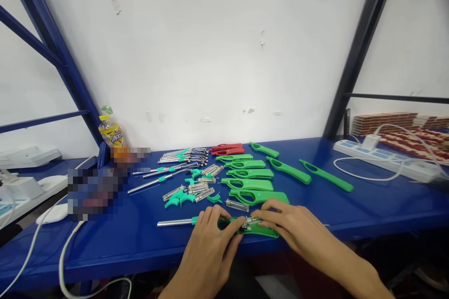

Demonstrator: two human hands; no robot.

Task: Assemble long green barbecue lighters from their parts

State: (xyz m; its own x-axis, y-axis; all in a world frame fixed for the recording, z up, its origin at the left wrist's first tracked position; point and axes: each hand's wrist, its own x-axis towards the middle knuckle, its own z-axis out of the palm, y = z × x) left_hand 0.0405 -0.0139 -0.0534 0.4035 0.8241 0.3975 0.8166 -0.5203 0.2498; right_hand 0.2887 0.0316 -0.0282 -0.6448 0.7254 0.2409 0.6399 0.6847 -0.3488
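Both hands rest at the front edge of the blue shelf (140,243). My left hand (210,238) presses its fingers down on a green lighter shell (259,230) with a metal tube (173,223) sticking out to the left. My right hand (291,229) pinches a small metal part (250,222) at the middle of that shell. Just behind lie several more green shells (249,183), two red shells (226,149), small metal and teal parts (191,191) and long metal tubes (168,170).
A yellow-capped bottle (111,134) stands at the back left beside a blurred patch. White cables (63,252) hang at the left. A white power strip (382,156) with a plugged charger lies at the right, with stacked boxes (386,121) behind it. Dark uprights frame the shelf.
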